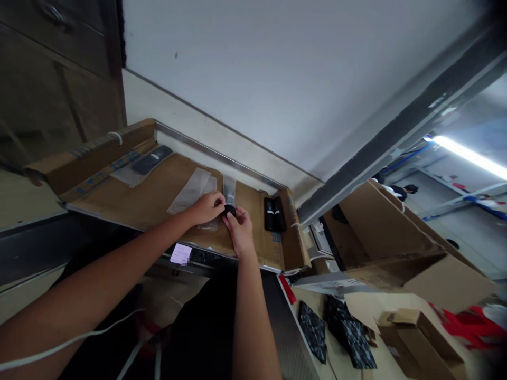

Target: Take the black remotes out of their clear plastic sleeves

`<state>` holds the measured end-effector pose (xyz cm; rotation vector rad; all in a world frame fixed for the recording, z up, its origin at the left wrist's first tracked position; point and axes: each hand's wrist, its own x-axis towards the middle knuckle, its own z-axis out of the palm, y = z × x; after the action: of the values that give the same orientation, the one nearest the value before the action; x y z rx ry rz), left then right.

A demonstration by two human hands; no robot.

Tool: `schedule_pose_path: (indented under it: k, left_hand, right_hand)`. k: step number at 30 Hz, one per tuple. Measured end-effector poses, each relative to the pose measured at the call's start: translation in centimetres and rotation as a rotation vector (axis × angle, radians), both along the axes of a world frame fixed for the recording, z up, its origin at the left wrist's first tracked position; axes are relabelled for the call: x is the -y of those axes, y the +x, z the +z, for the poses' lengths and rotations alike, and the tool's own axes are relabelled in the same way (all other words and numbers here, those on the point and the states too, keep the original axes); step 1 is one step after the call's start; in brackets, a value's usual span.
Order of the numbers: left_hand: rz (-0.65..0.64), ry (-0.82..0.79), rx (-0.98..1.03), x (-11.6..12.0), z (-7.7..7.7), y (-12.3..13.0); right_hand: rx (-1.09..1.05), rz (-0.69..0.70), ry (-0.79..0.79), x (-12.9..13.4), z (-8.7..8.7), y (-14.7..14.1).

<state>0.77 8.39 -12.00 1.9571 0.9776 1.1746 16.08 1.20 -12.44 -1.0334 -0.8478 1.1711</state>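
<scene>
Both hands meet over a cardboard-lined tray (255, 232). My left hand (209, 207) pinches the edge of a clear plastic bag (229, 189) at its near end. From the right, my right hand (240, 228) holds a black item (229, 210) at the mouth of that bag. Flat clear bags (188, 191) lie just left of the hands. Two black cylindrical items (274, 214) with small white labels rest side by side at the tray's right. A bagged dark item (152, 160) lies at the tray's far left.
A white wall panel (237, 79) rises behind the tray. A large open cardboard box (388, 232) stands at the right. Below it are dark patterned packages (348, 332) and a smaller box (420, 343). A white label (181, 254) hangs at the tray's front edge. Someone is in the right background.
</scene>
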Motion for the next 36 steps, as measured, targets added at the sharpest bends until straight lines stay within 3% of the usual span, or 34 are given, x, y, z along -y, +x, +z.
schedule_pose_path:
  k: [11,18,22,24,29,33,36]
  left_hand:
    - [-0.213,-0.117,0.078,0.7,0.6,-0.1]
    - [-0.36,-0.173,0.073,1.3,1.5,-0.2]
    - [-0.437,-0.315,0.176,0.9,1.3,-0.3]
    - [-0.381,-0.46,0.313,0.6,1.2,-0.2]
    - [-0.072,-0.824,0.545,-0.5,1.9,0.9]
    - [0.048,-0.905,0.73,-0.7,3.6,2.7]
    - [0.031,-0.927,0.808,0.2,4.9,3.3]
  right_hand:
    - [0.046,-0.183,-0.023,-1.5,-0.7,-0.8]
    - [0.349,-0.405,-0.087,-2.4,-1.4,-0.7]
    - [0.273,-0.416,-0.07,-2.3,-1.3,-0.6]
    - [0.205,-0.414,-0.056,-2.2,-1.0,-0.7]
    - [0.113,-0.425,0.021,-1.7,-0.4,-1.0]
    - [0.173,-0.379,0.101,-0.7,0.7,-1.7]
    - [0.17,-0.357,0.155,1.3,2.4,-2.6]
